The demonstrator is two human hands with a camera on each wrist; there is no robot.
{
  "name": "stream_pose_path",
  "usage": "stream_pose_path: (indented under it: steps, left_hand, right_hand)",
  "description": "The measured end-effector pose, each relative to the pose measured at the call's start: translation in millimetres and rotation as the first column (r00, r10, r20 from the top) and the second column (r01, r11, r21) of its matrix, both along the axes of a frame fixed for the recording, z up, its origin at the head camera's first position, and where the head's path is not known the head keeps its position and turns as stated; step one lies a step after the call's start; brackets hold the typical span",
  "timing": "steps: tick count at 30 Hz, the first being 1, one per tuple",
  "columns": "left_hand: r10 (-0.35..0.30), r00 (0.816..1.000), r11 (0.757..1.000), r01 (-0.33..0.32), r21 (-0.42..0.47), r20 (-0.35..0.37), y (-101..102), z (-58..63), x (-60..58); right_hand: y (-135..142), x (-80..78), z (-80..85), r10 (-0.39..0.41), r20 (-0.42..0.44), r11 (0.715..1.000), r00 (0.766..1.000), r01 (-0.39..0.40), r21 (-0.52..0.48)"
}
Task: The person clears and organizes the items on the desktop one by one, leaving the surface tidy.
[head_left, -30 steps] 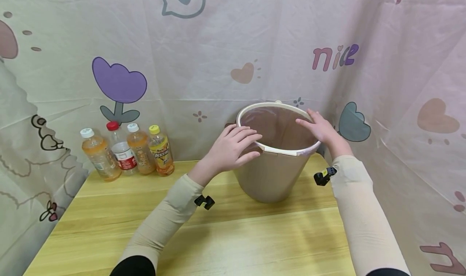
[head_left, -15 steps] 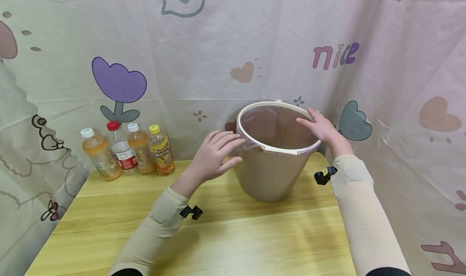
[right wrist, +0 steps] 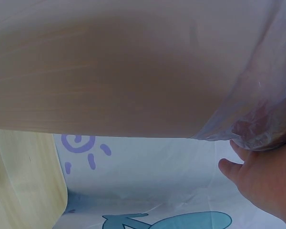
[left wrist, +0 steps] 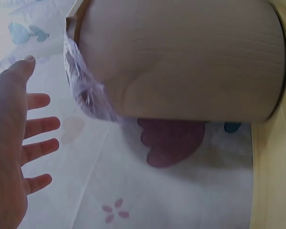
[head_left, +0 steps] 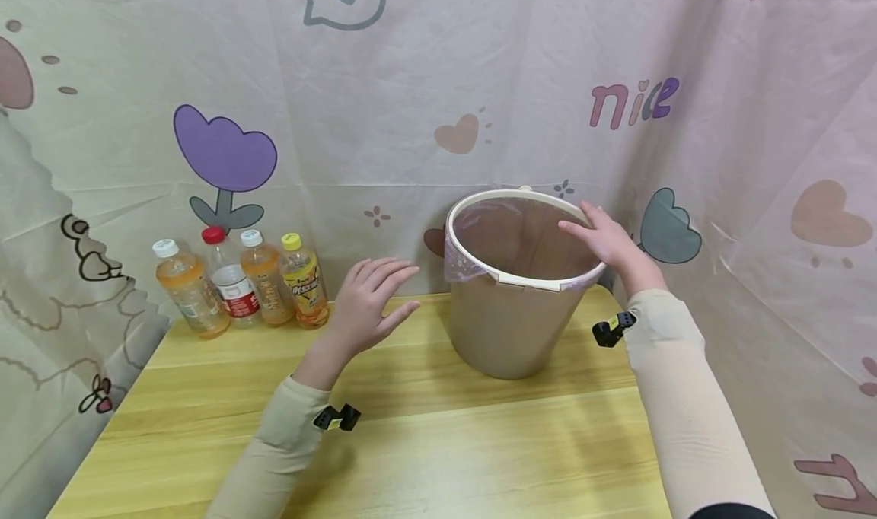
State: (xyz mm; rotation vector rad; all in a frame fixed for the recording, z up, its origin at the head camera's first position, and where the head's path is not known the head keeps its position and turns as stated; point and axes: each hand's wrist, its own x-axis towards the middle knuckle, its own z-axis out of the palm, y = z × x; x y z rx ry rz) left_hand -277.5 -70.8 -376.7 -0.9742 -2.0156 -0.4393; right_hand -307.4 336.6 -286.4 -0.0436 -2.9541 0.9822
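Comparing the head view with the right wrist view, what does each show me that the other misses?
Only the head view shows the left hand, the row of four capped bottles, the "nice" lettering and the inside of the bin.

Only the right wrist view shows the purple spiral print on the backdrop, near the tabletop's edge.

Both show the bin's outer wall, the translucent liner folded over it, the right hand at its top, the wooden tabletop and the backdrop.

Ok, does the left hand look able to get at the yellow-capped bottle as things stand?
Probably yes: the left hand holds nothing and nothing visible stands between it and the yellow-capped bottle, though its fingers point away.
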Motion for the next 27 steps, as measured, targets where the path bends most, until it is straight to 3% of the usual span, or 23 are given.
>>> stream_pose_path:
  steps: [14, 27]
  left_hand:
    - [0.142, 0.988, 0.984, -0.148, 0.095, 0.06, -50.1, -20.0, -3.7]
    - [0.298, 0.937, 0.928, -0.329, 0.173, 0.182, -90.8, -36.6, -6.9]
  right_hand:
    - [0.9, -3.2, 1.8, 0.034, -0.008, 0.998, 0.999, -0.034, 0.045]
    - [0.8, -7.6, 4.4, 0.082, -0.021, 0.978, 0.996, -0.076, 0.194]
